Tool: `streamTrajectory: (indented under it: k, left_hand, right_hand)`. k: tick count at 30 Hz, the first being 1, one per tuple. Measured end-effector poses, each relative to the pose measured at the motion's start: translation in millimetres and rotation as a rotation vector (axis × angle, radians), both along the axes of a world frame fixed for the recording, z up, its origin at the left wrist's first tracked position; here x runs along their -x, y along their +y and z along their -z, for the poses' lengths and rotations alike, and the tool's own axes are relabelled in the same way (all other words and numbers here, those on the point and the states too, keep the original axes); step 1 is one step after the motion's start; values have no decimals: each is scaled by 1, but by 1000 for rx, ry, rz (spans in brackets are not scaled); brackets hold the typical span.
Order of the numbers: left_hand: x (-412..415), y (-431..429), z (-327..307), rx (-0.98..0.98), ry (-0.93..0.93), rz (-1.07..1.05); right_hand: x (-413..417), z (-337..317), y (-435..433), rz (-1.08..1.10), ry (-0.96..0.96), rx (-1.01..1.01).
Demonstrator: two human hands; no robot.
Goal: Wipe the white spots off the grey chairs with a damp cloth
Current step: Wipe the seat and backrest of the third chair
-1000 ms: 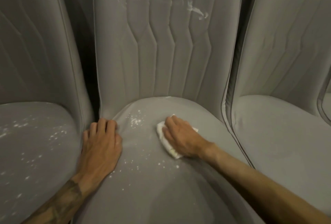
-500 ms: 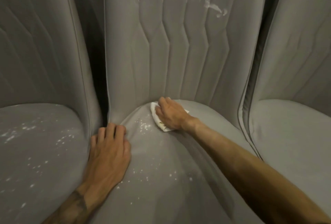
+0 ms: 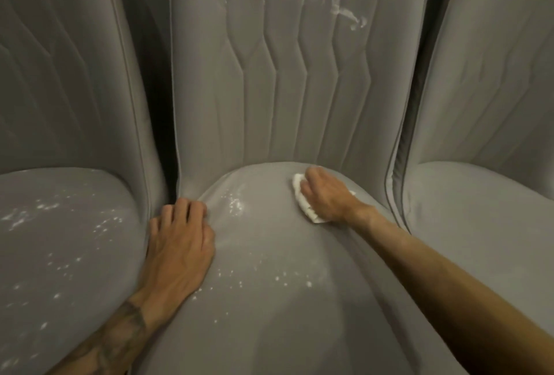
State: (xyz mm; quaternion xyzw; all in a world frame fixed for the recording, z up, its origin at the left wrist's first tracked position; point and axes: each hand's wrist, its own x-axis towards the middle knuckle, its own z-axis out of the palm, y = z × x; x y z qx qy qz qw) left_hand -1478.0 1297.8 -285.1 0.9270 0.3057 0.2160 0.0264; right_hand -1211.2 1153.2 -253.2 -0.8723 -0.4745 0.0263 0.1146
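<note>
While three grey chairs stand abreast, the middle seat is the worksite. Left hand rests flat on seat's left edge, holding nothing. Right hand curls over cloth at seat's rear right. Cloth looks soft and light; palm it bunched. Spots lie left of cloth.

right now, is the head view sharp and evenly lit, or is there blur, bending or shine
Head view: dim, warm light, darkest in the gaps between chairs; the wide lens bows the outer chair backs; the whole frame is slightly soft; a pale sheen lies on the middle seat beside the left hand.
</note>
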Motion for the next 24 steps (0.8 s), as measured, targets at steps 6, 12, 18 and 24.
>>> streamTrajectory:
  k: [6,12,18,24]
  left_hand:
    - [0,-4,-5,52,25,-13]
    - [3,-3,-7,49,8,15]
    - [3,1,-9,94,9,29]
    - [21,4,-17,135,36,153]
  right_hand:
    - [82,16,-23,-202,0,-94]
    - [34,-3,-58,13,-25,-11]
    - [104,16,-62,-142,-13,-127]
    - [74,-2,-76,52,-31,-41]
